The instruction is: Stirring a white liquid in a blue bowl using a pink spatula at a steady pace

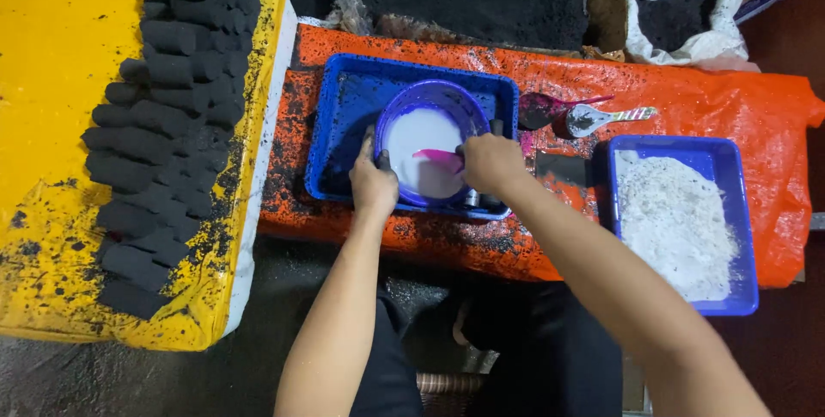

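left hand [373,183] grips the purple bowl [430,97] rim, right hand [491,162] closed on a pink spoon [438,158].

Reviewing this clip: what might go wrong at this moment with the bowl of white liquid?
1. The left hand grips the near rim of the purple bowl with blackened fingers; soot may get into the white liquid.
2. The right hand works a pink tool in the bowl; liquid might slop into the blue tray.
3. The open tray of white powder sits by the right forearm and might be knocked.
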